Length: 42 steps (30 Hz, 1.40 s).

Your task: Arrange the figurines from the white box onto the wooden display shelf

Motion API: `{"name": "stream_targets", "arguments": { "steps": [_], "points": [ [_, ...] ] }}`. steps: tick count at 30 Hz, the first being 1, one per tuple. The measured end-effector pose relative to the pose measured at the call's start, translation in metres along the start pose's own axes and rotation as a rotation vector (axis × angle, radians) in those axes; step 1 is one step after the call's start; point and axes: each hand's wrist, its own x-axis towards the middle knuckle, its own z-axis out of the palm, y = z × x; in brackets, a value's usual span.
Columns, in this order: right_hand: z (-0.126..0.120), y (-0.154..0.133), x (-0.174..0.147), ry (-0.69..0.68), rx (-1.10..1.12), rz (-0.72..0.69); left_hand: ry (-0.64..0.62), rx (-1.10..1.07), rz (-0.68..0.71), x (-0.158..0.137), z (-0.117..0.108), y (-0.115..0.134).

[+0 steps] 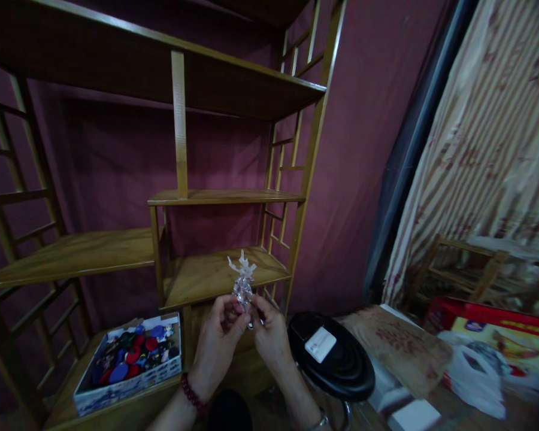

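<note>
A clear, glassy figurine (243,286) with pale branching antlers on top stands upright between my hands, in front of the wooden shelf. My left hand (221,340) has its thumb and fingers closed round the figurine's lower part. From the other side, my right hand (270,335) pinches near the same base. The fingers hide the bottom of the figurine. A small dark and white spot shows between the fingertips, too small to make out.
A wooden display shelf (227,196) fills the left and middle. A patterned box (130,389) holds small colourful items at lower left. On the right are a round black stool (350,365) bearing a white card (320,345), a white plastic bag (476,383) and a red box (444,311).
</note>
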Motion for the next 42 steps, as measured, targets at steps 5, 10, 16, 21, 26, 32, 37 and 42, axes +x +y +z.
{"name": "stream_targets", "arguments": {
  "steps": [5, 10, 16, 21, 26, 32, 37, 42],
  "points": [
    [0.001, 0.006, -0.002, 0.005, -0.015, 0.029, -0.010, 0.058, 0.018, 0.002, 0.004, -0.005],
    [0.002, 0.015, -0.002, -0.013, -0.030, 0.041, -0.014, 0.095, 0.008, 0.004, 0.005, -0.010],
    [-0.002, 0.015, -0.001, 0.011, -0.044, 0.033, -0.028, 0.171, 0.125, 0.009, 0.007, -0.004],
    [-0.008, 0.014, 0.004, 0.012, -0.065, 0.019, -0.065, 0.166, 0.168, 0.014, 0.010, 0.005],
    [-0.017, 0.009, 0.011, -0.001, -0.079, -0.008, -0.103, 0.190, 0.177, 0.017, 0.012, 0.017],
    [-0.033, -0.007, 0.019, -0.021, -0.085, -0.022, -0.147, 0.210, 0.216, 0.021, 0.015, 0.038],
    [-0.045, -0.027, 0.030, -0.018, -0.047, -0.050, -0.183, 0.109, 0.220, 0.028, 0.019, 0.056],
    [-0.058, -0.050, 0.044, -0.019, 0.022, -0.019, -0.245, -0.010, 0.211, 0.039, 0.026, 0.076]
  ]
}}
